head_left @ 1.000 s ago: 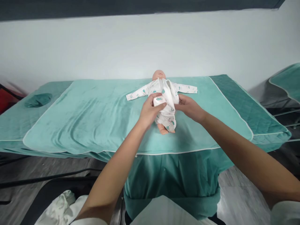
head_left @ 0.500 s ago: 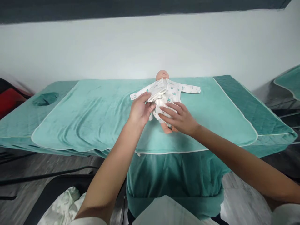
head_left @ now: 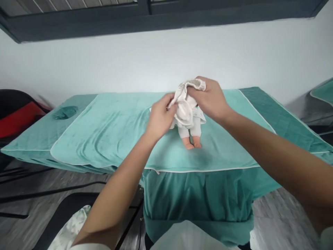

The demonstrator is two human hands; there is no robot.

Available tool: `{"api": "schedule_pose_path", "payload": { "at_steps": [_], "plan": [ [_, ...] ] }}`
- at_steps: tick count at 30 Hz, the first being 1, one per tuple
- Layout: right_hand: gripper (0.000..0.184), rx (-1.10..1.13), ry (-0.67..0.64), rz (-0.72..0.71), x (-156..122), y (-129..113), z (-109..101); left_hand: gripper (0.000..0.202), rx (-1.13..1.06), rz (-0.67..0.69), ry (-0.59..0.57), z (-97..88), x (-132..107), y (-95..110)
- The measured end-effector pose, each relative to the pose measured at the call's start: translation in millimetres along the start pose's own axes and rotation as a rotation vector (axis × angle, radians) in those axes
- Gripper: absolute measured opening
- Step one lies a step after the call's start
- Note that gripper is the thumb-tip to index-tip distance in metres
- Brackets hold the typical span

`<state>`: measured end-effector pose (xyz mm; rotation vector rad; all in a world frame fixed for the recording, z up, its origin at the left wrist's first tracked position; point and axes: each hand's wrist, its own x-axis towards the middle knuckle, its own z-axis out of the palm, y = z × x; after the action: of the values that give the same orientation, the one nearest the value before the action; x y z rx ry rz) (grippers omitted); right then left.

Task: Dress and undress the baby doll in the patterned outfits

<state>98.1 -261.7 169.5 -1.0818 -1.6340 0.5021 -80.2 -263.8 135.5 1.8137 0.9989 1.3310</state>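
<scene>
A baby doll [head_left: 191, 133] lies on its back on a teal towel [head_left: 109, 128], feet toward me, its head and chest hidden behind my hands. My right hand [head_left: 211, 99] is closed on the top of a bunched white cloth [head_left: 185, 108], lifted above the doll's body. My left hand [head_left: 159, 118] pinches the left edge of the same cloth. The doll's pale trousers and bare feet show below the cloth.
The towel covers a teal padded massage table [head_left: 262, 104] with a face hole [head_left: 64, 112] at its left end. A second teal table [head_left: 322, 91] stands at the right. White patterned cloth [head_left: 71, 229] lies on a black surface near my lap. A white wall runs behind.
Both hands have risen from the doll's belly and gathered the white cloth up over its chest. The doll's outspread sleeves and head are now hidden. The camera has tilted up slightly.
</scene>
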Motion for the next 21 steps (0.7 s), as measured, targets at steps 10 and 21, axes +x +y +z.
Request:
{"api": "schedule_pose_path", "payload": {
  "at_steps": [10, 21],
  "plan": [
    [0.007, 0.265, -0.009, 0.077, 14, -29, -32, 0.025, -0.223, 0.261, 0.156, -32.8, 0, 70],
    [0.01, -0.031, -0.158, -0.04, -9, -28, -50, 0.027, -0.352, -0.212, -0.067, -5.8, -8, 26]
  ]
}}
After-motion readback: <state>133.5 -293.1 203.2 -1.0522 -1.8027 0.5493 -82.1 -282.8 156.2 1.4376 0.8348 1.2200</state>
